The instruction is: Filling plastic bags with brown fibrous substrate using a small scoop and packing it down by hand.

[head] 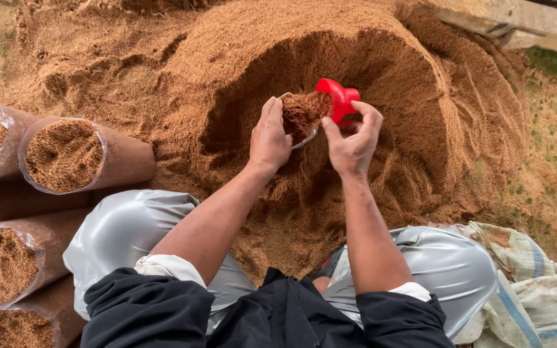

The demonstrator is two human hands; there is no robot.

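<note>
Outdoors, bare ground carries a big sawdust heap (369, 96) with a hollow dug into its near face, and filled clear bags (66, 154) lie stacked on their sides at left, open mouths toward the camera. Right hand (354, 142) is closed round the red handle of a scoop (314, 109), bowl heaped with sawdust, held level over the hollow so spill likely falls back; left hand (269, 136) lies flat against the bowl's side, fingers straight, apparently packing the load. Scoop's long axis runs lower left to upper right, handle pointing away toward the heap.
</note>
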